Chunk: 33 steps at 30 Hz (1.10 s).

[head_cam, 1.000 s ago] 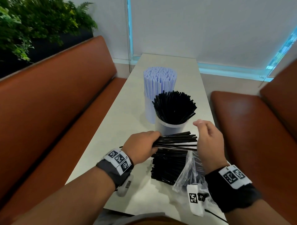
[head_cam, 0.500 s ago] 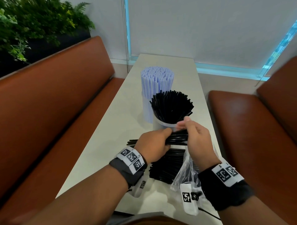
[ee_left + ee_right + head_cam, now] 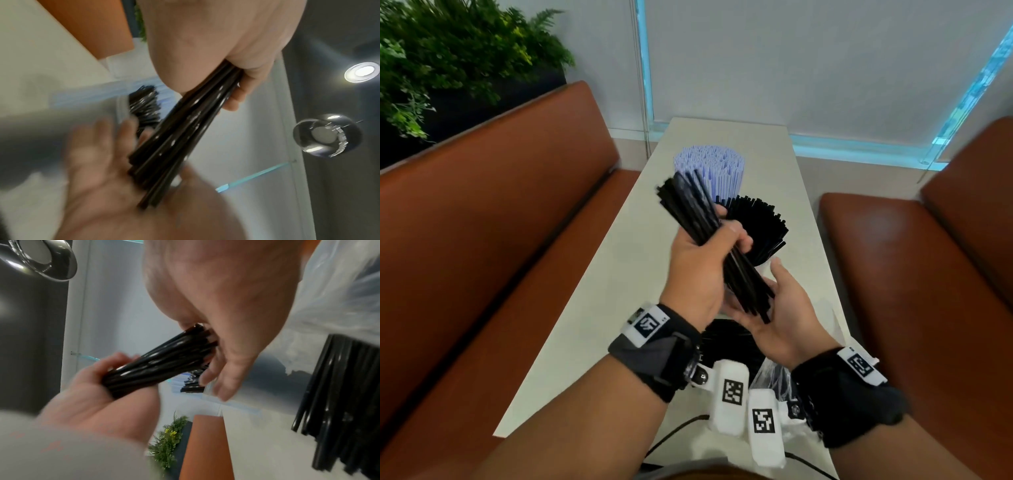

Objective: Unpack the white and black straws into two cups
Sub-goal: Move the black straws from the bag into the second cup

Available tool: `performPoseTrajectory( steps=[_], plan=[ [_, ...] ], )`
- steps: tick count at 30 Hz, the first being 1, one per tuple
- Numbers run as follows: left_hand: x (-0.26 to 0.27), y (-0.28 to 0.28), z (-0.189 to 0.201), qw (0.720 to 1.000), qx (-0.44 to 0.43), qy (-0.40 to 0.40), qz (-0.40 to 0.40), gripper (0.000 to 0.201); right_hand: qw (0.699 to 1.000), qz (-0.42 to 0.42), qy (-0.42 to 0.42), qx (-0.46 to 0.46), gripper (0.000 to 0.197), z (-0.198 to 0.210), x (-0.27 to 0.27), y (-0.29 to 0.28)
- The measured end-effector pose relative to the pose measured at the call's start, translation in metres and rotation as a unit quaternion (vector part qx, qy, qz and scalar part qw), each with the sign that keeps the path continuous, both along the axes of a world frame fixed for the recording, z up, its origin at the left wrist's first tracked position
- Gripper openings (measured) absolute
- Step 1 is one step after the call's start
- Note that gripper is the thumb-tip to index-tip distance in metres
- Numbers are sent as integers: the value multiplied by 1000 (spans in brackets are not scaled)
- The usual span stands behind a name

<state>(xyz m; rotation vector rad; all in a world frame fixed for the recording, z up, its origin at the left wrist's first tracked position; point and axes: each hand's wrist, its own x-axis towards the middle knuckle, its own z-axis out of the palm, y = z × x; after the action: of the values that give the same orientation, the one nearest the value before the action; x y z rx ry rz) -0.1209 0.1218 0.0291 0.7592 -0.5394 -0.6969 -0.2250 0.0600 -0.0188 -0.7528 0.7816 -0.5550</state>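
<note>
My left hand [image 3: 722, 240] grips a bundle of black straws [image 3: 709, 236] round its middle and holds it tilted, top ends pointing up and left. The bundle's lower ends press against the palm of my right hand [image 3: 774, 301], which is turned up with relaxed fingers. Just behind stands a clear cup of black straws [image 3: 756, 233], and behind that a cup of white straws [image 3: 709, 168]. The left wrist view shows the bundle [image 3: 185, 138] butting into the right palm [image 3: 102, 178]. In the right wrist view the bundle [image 3: 160, 365] runs between both hands.
More loose black straws [image 3: 732, 342] lie on the pale table [image 3: 592, 308] below my wrists, beside a clear plastic bag [image 3: 770, 373]. These straws [image 3: 339, 394] also show in the right wrist view. Brown benches [image 3: 482, 240] flank the table on both sides.
The bundle has risen from lying level over the table to a steep tilt. My right hand has let go of its ends and now lies palm-up under the lower ends.
</note>
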Motion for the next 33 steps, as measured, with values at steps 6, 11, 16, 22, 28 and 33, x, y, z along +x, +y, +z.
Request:
performPoseTrajectory(
  steps=[6,11,16,22,28,33],
  plan=[
    [3,-4,-14,998,43,19,-30,17,997,54,-21,-43,57,-7,-10,-6],
    [6,-8,-22,997,75,1,-28,14,946,171,47,-270,45,-9,-18,-11],
    [3,-7,-28,994,93,-3,-56,14,824,235,203,-473,25,-6,-11,-10],
    [23,-6,-9,999,47,0,-21,21,790,194,279,-509,10,-19,-11,-17],
    [35,-9,21,993,32,-112,30,24,712,190,344,-581,36,-11,-6,-30],
    [58,-26,42,988,-28,-78,133,20,650,140,436,-607,40,-11,-7,-56]
  ],
)
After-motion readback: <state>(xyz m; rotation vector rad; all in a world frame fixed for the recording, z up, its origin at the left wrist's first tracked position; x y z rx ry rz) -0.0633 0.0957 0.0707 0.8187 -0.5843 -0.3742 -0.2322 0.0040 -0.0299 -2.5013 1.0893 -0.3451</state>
